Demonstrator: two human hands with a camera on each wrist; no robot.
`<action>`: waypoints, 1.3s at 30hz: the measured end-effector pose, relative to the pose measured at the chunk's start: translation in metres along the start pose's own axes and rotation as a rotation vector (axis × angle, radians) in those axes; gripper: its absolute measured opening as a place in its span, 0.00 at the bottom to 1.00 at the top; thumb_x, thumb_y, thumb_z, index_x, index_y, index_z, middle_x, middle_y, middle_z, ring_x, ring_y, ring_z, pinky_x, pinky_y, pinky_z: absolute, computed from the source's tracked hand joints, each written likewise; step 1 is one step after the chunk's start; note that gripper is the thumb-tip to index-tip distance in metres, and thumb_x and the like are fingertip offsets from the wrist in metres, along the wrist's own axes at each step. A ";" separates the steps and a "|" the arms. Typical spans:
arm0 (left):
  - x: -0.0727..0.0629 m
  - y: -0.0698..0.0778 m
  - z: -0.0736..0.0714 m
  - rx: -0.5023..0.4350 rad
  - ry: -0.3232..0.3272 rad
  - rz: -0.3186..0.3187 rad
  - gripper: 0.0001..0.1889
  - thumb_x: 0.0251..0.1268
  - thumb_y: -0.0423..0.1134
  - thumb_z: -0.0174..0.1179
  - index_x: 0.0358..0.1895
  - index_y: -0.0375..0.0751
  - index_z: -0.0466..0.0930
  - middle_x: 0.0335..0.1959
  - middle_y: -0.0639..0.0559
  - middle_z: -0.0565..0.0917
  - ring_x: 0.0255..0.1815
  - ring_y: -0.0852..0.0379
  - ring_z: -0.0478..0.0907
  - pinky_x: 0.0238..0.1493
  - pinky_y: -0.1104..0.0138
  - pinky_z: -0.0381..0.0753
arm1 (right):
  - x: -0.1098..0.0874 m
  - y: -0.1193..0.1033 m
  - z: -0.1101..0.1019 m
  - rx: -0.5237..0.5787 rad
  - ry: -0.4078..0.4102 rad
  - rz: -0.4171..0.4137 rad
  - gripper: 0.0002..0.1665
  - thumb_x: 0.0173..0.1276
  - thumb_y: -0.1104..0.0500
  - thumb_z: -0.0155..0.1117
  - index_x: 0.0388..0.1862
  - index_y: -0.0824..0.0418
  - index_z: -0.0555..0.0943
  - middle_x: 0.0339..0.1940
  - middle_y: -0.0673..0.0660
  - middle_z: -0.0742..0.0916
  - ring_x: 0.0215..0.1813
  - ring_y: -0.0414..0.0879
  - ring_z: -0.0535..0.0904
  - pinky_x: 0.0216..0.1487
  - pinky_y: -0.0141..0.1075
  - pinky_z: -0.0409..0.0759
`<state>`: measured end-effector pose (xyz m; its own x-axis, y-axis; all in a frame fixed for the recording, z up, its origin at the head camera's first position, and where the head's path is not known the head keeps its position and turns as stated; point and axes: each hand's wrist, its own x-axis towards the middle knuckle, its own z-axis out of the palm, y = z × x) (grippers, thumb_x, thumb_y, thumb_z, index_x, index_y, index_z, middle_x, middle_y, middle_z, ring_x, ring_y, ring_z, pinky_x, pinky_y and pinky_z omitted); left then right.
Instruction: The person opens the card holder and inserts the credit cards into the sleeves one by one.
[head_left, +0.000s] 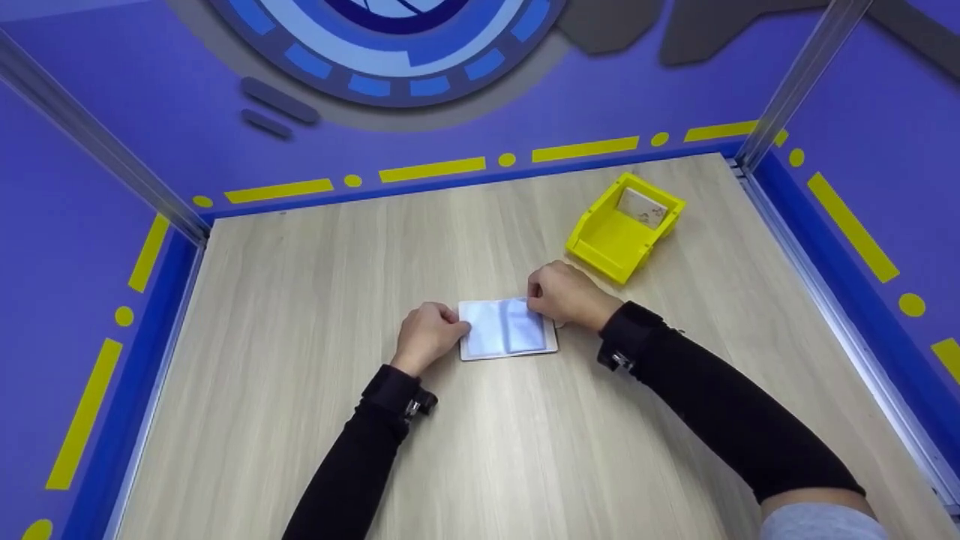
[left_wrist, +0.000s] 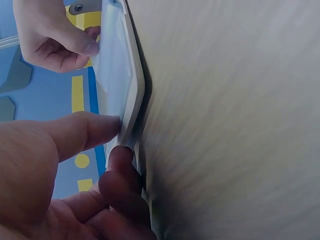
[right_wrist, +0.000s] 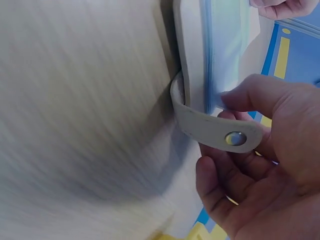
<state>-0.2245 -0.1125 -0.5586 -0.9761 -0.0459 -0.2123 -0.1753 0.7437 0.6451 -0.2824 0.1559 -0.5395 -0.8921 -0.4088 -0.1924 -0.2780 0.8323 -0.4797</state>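
A small card holder (head_left: 484, 330) with clear plastic sleeves lies spread open on the table. My left hand (head_left: 427, 334) pinches its left edge; in the left wrist view the thumb presses on the sleeve side with a finger beneath the edge. At the upper right corner, my right hand (head_left: 562, 292) pinches the clear sleeves (right_wrist: 227, 55) between thumb and index finger, the other fingers loosely curled. A pale strap (right_wrist: 205, 125) with a metal snap (right_wrist: 235, 138) sticks out from the holder's right side, in front of the right fingers.
Beyond the right hand stands a yellow bin (head_left: 611, 240), with a whitish printed card (head_left: 643, 207) against its back wall. Blue panels (head_left: 97, 150) with yellow marks enclose the wooden table (head_left: 300, 405) at the back and sides.
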 end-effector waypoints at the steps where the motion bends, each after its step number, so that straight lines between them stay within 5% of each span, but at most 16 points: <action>1: 0.000 0.000 0.000 -0.001 -0.002 -0.001 0.09 0.64 0.45 0.74 0.30 0.48 0.86 0.29 0.55 0.84 0.33 0.53 0.79 0.36 0.64 0.71 | 0.000 0.000 0.000 -0.002 0.004 -0.004 0.09 0.76 0.54 0.71 0.41 0.58 0.92 0.36 0.55 0.89 0.40 0.48 0.82 0.43 0.39 0.79; 10: -0.001 0.000 0.000 0.005 -0.007 -0.001 0.09 0.64 0.46 0.74 0.30 0.48 0.86 0.30 0.54 0.84 0.33 0.53 0.79 0.36 0.64 0.71 | -0.003 -0.002 -0.003 -0.015 0.117 -0.112 0.10 0.77 0.57 0.72 0.48 0.60 0.95 0.47 0.57 0.96 0.51 0.51 0.92 0.58 0.47 0.90; 18: -0.002 0.001 0.000 0.019 0.006 0.003 0.08 0.65 0.46 0.73 0.31 0.48 0.87 0.31 0.55 0.85 0.33 0.53 0.80 0.36 0.63 0.72 | -0.005 -0.001 -0.002 -0.099 0.145 -0.185 0.09 0.78 0.56 0.70 0.43 0.59 0.93 0.39 0.55 0.92 0.40 0.48 0.84 0.47 0.42 0.85; 28: -0.003 0.002 -0.002 0.021 -0.003 -0.012 0.10 0.65 0.47 0.74 0.30 0.48 0.87 0.30 0.55 0.85 0.33 0.53 0.80 0.37 0.63 0.72 | -0.006 -0.005 -0.007 -0.216 0.142 -0.266 0.10 0.80 0.56 0.70 0.45 0.58 0.95 0.40 0.55 0.94 0.43 0.48 0.88 0.51 0.44 0.89; 39: -0.002 0.001 0.000 0.005 -0.001 0.012 0.08 0.66 0.46 0.73 0.31 0.48 0.87 0.29 0.56 0.84 0.31 0.54 0.79 0.33 0.64 0.72 | 0.002 -0.010 -0.013 0.095 -0.058 0.017 0.15 0.78 0.49 0.67 0.35 0.56 0.89 0.26 0.51 0.83 0.27 0.44 0.79 0.29 0.34 0.76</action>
<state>-0.2227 -0.1112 -0.5573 -0.9781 -0.0367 -0.2051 -0.1630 0.7477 0.6437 -0.2860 0.1514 -0.5235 -0.8734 -0.4183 -0.2494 -0.2254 0.8011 -0.5544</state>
